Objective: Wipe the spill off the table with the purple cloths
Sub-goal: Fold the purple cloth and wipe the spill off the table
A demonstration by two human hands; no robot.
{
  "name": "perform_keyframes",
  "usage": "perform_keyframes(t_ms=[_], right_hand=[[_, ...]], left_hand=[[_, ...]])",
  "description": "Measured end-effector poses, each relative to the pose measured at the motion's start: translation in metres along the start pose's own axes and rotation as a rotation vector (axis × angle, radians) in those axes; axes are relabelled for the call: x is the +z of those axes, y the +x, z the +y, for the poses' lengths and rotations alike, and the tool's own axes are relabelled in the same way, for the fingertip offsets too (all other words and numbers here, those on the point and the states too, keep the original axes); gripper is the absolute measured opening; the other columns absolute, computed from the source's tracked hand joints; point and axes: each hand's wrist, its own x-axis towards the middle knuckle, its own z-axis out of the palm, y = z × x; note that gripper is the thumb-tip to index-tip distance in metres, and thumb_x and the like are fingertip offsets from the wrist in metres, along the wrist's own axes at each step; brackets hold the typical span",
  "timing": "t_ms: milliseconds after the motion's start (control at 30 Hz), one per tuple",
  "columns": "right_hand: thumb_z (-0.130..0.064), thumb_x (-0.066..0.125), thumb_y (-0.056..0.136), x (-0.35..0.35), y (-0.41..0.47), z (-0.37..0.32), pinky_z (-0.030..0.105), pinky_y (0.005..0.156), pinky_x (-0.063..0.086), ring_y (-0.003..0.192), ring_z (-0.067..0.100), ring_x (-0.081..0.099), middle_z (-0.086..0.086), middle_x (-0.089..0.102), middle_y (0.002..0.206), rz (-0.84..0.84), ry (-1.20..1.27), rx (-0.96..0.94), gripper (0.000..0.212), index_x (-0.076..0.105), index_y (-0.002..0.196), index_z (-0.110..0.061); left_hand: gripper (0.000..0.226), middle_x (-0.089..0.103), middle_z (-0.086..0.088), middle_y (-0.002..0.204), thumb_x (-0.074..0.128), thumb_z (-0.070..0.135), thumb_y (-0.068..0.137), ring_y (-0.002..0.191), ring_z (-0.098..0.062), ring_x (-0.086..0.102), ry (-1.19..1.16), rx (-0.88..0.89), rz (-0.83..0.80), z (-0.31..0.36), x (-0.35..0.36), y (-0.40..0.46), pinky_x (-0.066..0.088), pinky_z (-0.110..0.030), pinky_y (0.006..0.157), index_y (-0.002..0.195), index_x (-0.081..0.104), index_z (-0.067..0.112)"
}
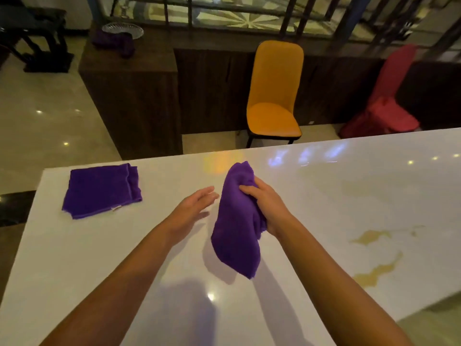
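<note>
My right hand [264,203] grips a purple cloth [237,228] that hangs bunched above the middle of the white table [324,196]. Just left of the cloth, my left hand [192,208] is open with fingers spread, not touching it. A second purple cloth [101,189] lies folded flat near the table's far left corner. A yellowish-brown spill [374,272] spreads in patches on the table's right side, with another patch [369,237] above it.
Beyond the table's far edge stand an orange chair [274,96] and a red-covered chair [384,106]. A dark wooden cabinet [132,96] at the back left holds a glass plate [122,29] and another purple cloth [114,43].
</note>
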Motion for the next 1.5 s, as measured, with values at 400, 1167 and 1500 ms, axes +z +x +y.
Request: perform_keyframes(t_ms=[400, 1167, 1500], right_hand=[[-0.052, 0.063, 0.101, -0.169, -0.091, 0.082, 0.050, 0.108, 0.055, 0.127, 0.036, 0.068, 0.019, 0.071, 0.136, 0.057, 0.293, 0.100, 0.059, 0.065, 0.140, -0.008], [-0.056, 0.071, 0.097, -0.396, -0.036, 0.134, 0.040, 0.090, 0.064, 0.115, 0.030, 0.076, 0.010, 0.078, 0.125, -0.162, 0.288, 0.413, 0.056, 0.066, 0.140, -0.020], [-0.017, 0.074, 0.095, -0.373, 0.116, 0.071, 0.031, 0.089, 0.047, 0.107, 0.024, 0.068, -0.001, 0.074, 0.115, -0.076, -0.624, -0.269, 0.033, 0.066, 0.126, -0.025]], left_hand=[[0.023, 0.075, -0.013, 0.121, 0.075, 0.029, 0.094, 0.105, -0.028, 0.075, -0.320, 0.076, -0.135, -0.014, 0.194, -0.016, 0.062, -0.035, 0.083, 0.116, 0.076, 0.023], [0.068, 0.071, 0.008, 0.133, 0.069, 0.015, 0.098, 0.117, -0.011, 0.070, -0.011, 0.123, 0.061, -0.015, 0.406, 0.089, 0.059, -0.029, 0.097, 0.151, 0.044, 0.048], [0.039, 0.073, -0.002, 0.093, 0.073, 0.027, 0.096, 0.082, -0.023, 0.072, 0.168, 0.113, 0.700, -0.063, 0.359, 0.154, 0.063, -0.046, 0.077, 0.133, 0.059, 0.030]])
